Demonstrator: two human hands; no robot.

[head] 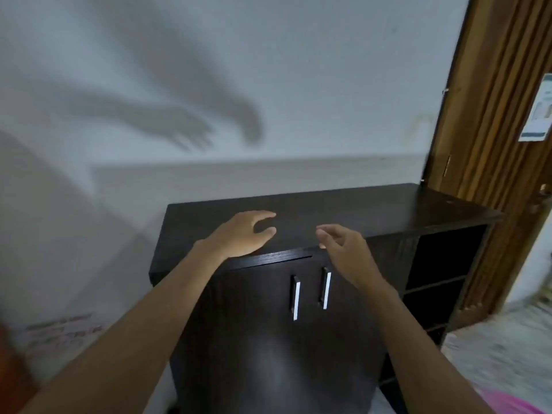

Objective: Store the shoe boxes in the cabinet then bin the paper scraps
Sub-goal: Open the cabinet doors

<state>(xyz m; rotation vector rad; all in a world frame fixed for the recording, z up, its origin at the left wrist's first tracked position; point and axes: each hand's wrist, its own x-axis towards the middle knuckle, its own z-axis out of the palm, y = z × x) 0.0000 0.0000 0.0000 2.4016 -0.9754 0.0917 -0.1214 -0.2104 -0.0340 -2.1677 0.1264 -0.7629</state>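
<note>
I stand in front of a dark wooden cabinet (298, 339) set against a pale wall (268, 70). My left hand (242, 234) is stretched out over the front edge of the cabinet's top, palm down, fingers spread apart and slightly curled, holding nothing; whether it touches the wood I cannot tell. My right hand (346, 249) hangs in front of the top edge, just above the doors, its fingers loosely curved and apart, also empty. Both doors are closed, and their two upright metal handles (310, 292) sit side by side below my right hand. To the right of the doors the cabinet has open shelves (439, 282), dark inside. The cabinet top is bare, and no shoe boxes or paper scraps show anywhere in view. A brown wooden door frame (490, 115) rises at the right, with a paper sheet (537, 112) stuck on it. My arms cast shadows (191, 127) on the wall.
</note>
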